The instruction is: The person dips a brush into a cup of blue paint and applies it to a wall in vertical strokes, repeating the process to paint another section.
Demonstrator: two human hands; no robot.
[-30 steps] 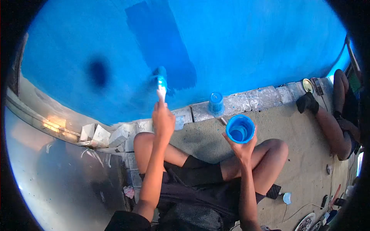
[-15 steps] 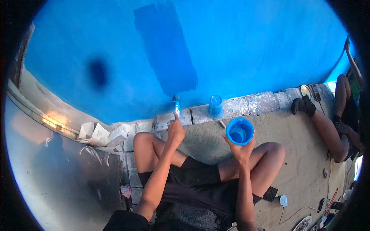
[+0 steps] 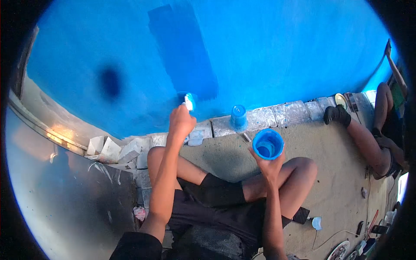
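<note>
My left hand is closed round the handle of a paintbrush, whose head is at the blue wall. The brush is by the lower left edge of a darker blue painted patch. In my right hand is a blue paint cup, held upright with its open top toward me and blue paint inside. A second blue cup stands on the ledge at the foot of the wall.
A grey tiled ledge runs along the wall. At the right sits another person with a dark-covered foot. White broken pieces and a shiny sheet lie left. Cables and small items are at lower right.
My left hand has moved up and to the left with the brush, from below the dark patch to its lower left edge. My right hand still holds the cup, almost unmoved.
</note>
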